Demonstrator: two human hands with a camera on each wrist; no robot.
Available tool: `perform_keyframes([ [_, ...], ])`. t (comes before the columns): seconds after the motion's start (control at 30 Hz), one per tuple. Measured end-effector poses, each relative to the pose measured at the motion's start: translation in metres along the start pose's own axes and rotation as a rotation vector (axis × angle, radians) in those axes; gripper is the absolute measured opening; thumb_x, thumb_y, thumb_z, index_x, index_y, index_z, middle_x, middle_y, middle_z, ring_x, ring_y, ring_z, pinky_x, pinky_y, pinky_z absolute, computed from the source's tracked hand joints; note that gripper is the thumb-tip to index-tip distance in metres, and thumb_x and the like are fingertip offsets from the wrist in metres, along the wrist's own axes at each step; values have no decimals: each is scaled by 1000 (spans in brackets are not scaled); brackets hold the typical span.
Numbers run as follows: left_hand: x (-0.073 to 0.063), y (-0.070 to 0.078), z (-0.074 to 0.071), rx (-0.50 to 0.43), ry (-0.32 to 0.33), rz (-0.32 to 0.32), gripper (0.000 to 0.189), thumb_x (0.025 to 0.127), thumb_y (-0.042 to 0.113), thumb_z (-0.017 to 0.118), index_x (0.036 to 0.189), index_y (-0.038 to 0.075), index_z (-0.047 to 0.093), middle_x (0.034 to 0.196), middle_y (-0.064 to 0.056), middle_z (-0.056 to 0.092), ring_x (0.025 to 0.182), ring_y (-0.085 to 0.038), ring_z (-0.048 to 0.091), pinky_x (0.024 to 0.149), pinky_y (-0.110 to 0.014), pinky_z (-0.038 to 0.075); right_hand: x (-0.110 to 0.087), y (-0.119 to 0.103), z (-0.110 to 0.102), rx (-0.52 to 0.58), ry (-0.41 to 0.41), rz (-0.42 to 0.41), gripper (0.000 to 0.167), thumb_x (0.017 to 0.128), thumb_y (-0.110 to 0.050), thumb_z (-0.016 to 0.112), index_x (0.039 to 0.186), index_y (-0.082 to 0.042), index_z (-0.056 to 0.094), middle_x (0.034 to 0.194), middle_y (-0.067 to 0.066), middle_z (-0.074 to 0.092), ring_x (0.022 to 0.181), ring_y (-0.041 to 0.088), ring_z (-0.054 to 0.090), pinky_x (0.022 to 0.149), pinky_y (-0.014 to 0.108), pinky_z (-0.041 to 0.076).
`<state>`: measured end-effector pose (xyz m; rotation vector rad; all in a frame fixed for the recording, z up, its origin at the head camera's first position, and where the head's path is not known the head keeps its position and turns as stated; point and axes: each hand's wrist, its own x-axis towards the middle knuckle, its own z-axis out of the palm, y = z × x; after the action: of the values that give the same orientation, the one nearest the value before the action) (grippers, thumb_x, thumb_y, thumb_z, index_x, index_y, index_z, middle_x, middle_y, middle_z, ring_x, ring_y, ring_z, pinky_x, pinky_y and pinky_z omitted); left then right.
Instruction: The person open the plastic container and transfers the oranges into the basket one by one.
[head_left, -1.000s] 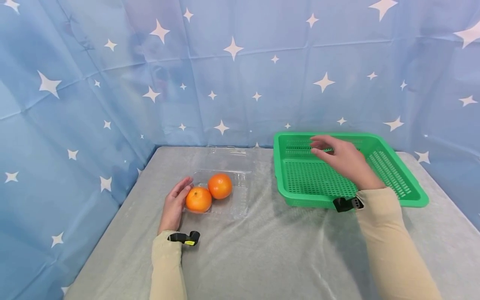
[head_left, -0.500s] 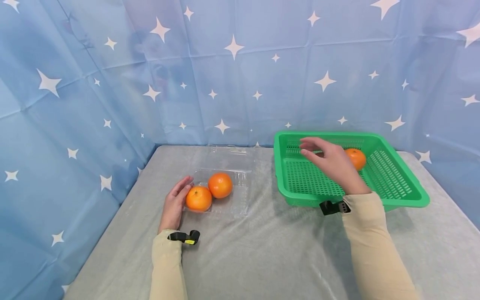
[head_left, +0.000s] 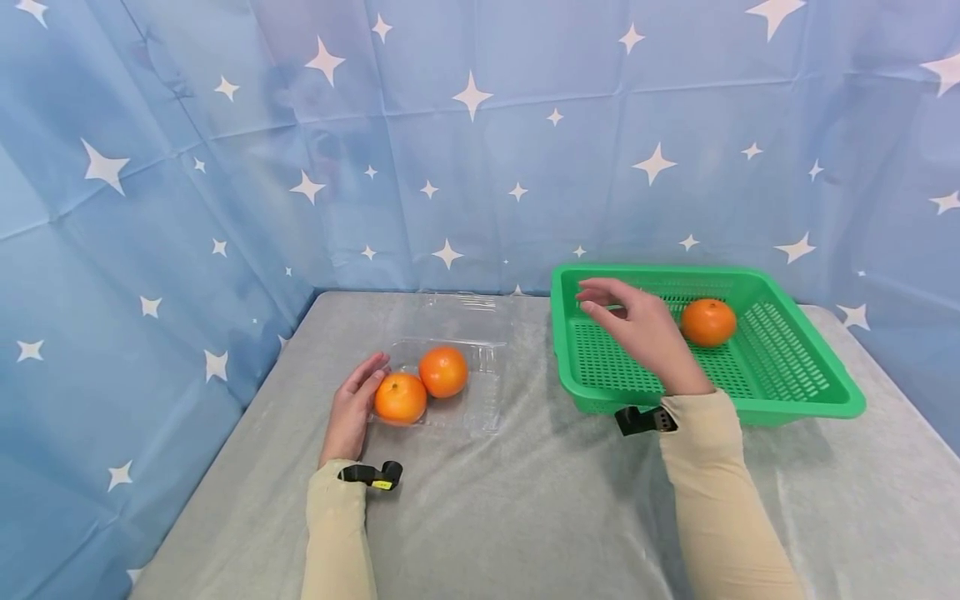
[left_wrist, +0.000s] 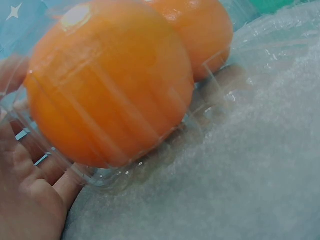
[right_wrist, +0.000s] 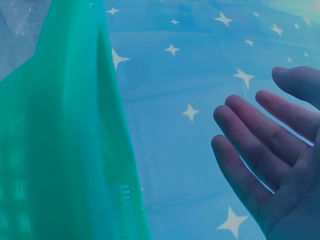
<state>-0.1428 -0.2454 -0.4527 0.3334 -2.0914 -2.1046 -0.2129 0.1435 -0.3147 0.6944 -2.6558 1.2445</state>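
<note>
In the head view my left hand (head_left: 351, 412) rests against the left side of a clear plastic clamshell box (head_left: 480, 404), its fingers fairly straight. Two oranges sit in the box: the nearer orange (head_left: 401, 398) beside my fingers, the other orange (head_left: 443, 372) touching it behind. The left wrist view shows the nearer orange (left_wrist: 110, 90) through the clear wall, with my palm (left_wrist: 30, 200) alongside. Above the green basket (head_left: 795, 407), my right hand (head_left: 637, 329) hovers with nothing in it. Its fingers (right_wrist: 255, 160) are spread and relaxed in the right wrist view.
Inside the basket, toward its back right, lies a single orange (head_left: 708, 322). The clamshell's clear lid (head_left: 457, 315) is folded back behind the box. A grey cloth (head_left: 517, 508) covers the table, and a blue star-patterned curtain (head_left: 510, 225) hangs behind it.
My right hand has moved left over the basket, uncovering the orange there. The left hand and the two oranges in the box stay in place.
</note>
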Motion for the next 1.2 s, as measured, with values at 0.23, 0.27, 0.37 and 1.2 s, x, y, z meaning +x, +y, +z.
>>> perform_keyframes([
  [0.23, 1, 0, 0, 5, 2, -4, 45, 87, 40, 53, 129, 24, 47, 128, 9, 47, 118, -11, 43, 101, -37, 30, 1, -5, 9, 41, 10, 2, 42, 85, -50, 50, 122, -30, 51, 109, -10, 59, 96, 8, 56, 83, 34, 46],
  [0.27, 1, 0, 0, 3, 4, -4, 45, 87, 41, 53, 129, 24, 47, 128, 9, 47, 118, -11, 43, 101, -37, 31, 2, -6, 11, 46, 12, 2, 42, 85, -50, 50, 122, -31, 51, 109, -9, 59, 96, 8, 56, 83, 34, 46],
  [0.37, 1, 0, 0, 0, 4, -6, 45, 87, 41, 53, 129, 24, 47, 128, 9, 47, 118, -11, 43, 101, -37, 31, 2, -8, 14, 70, 9, 4, 39, 86, -48, 51, 122, -33, 50, 111, -8, 59, 98, 8, 55, 84, 35, 46],
  [1.2, 0, 2, -1, -13, -27, 20, 45, 88, 38, 52, 129, 20, 46, 130, 3, 46, 119, -13, 43, 102, -35, 29, 4, -17, 35, 183, 18, 48, 36, 86, -49, 50, 121, -38, 49, 109, -16, 57, 101, 5, 52, 87, 35, 42],
])
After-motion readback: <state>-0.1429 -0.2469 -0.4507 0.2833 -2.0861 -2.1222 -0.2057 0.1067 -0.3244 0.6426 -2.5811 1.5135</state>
